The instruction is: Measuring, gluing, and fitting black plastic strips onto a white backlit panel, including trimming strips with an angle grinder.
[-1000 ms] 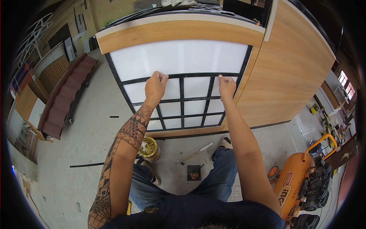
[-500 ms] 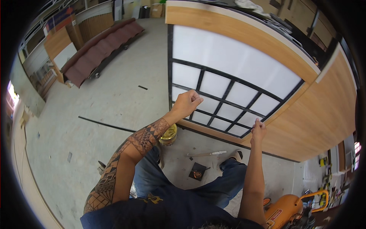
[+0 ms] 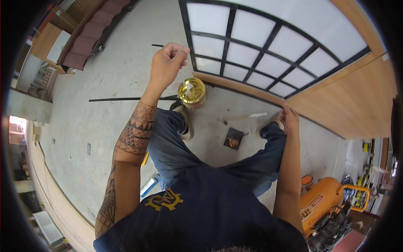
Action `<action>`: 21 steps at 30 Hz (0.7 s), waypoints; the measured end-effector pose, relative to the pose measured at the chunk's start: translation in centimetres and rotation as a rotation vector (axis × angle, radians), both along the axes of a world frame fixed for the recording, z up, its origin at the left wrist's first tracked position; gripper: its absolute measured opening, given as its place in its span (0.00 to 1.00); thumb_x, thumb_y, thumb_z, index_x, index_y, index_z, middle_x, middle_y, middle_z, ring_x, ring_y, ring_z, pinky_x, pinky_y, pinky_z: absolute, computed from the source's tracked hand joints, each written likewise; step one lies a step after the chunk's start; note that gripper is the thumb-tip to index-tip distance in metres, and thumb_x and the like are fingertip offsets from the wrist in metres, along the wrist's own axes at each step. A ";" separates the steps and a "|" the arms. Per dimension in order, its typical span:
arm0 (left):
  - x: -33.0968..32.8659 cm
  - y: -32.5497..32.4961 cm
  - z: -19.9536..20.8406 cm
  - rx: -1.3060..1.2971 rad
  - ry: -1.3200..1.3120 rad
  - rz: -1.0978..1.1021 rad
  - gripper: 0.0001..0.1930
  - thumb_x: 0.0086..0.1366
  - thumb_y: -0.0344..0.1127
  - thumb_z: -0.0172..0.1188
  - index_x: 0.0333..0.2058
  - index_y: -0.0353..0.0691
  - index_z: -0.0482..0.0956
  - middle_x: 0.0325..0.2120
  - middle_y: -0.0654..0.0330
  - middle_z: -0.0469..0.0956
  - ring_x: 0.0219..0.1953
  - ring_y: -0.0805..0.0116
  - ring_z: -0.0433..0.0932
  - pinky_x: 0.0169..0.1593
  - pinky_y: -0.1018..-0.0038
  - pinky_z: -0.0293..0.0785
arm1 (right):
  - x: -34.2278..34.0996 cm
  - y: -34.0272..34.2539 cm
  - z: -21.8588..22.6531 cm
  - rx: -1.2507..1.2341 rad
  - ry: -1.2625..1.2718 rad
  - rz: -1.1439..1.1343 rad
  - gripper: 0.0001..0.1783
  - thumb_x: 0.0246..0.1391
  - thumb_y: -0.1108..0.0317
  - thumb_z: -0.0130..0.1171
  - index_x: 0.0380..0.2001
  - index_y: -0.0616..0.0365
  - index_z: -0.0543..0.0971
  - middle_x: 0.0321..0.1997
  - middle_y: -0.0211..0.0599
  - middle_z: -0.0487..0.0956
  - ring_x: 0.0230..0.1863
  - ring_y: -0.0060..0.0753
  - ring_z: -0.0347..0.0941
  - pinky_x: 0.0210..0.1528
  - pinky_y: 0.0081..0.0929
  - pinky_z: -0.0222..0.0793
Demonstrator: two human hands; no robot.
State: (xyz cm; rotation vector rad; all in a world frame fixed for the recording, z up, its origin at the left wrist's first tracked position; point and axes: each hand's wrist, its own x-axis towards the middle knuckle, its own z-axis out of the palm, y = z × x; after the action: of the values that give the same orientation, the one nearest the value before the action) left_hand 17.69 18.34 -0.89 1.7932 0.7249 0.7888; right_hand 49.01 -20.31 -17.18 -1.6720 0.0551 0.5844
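My left hand (image 3: 168, 64) is raised above the floor at the left edge of the panel, its fingers closed in a pinch; anything between them is too small to make out. My right hand (image 3: 289, 118) is lower, near the panel's bottom right edge, fingertips pressed together, their contents also unclear. In front of me stands a wood-framed panel (image 3: 268, 97) with a black grid (image 3: 262, 50) over white panes (image 3: 252, 26). Beneath my left hand, a round can with a shiny gold lid (image 3: 191, 90) sits on the floor, with a whitish patch on top.
Between my feet lie a small dark square (image 3: 233, 138) and a long thin pale tool (image 3: 245, 116). A black strip (image 3: 115, 100) is on the floor to the left. An orange air compressor (image 3: 321, 199) stands at lower right. A maroon ribbed piece (image 3: 90, 40) rests far left.
My view has tipped downward, bringing more floor and the gold-lidded can into sight. My left hand has moved left, away from the grid. My right hand stays closed near the panel's lower edge.
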 end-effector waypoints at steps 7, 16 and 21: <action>-1.7 -5.1 -3.2 -0.098 0.168 -0.205 0.09 0.74 0.35 0.65 0.44 0.34 0.84 0.32 0.66 0.83 0.34 0.80 0.79 0.40 0.80 0.76 | -3.0 3.0 -1.9 -0.243 -0.457 0.357 0.18 0.66 0.52 0.68 0.40 0.59 0.85 0.31 0.36 0.84 0.32 0.29 0.78 0.37 0.31 0.74; -20.1 -8.2 2.9 -0.044 -0.036 0.278 0.09 0.74 0.34 0.66 0.37 0.34 0.82 0.32 0.63 0.82 0.31 0.78 0.79 0.38 0.78 0.75 | -2.7 1.1 -5.8 -0.643 -0.512 1.069 0.27 0.65 0.47 0.64 0.43 0.67 0.82 0.44 0.58 0.86 0.49 0.60 0.82 0.51 0.50 0.75; -32.1 -11.9 0.9 -0.377 0.262 0.420 0.17 0.73 0.43 0.68 0.29 0.38 0.82 0.22 0.68 0.77 0.22 0.83 0.71 0.26 0.80 0.65 | -2.2 -0.1 -6.1 -0.637 -0.367 1.050 0.19 0.67 0.57 0.63 0.42 0.66 0.82 0.28 0.37 0.81 0.26 0.28 0.76 0.30 0.31 0.71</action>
State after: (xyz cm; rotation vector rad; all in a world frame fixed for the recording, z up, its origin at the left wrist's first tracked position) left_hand -14.37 6.41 0.05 1.4290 1.3593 0.6336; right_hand 46.77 -20.42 -23.25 -2.3581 -1.0547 1.0872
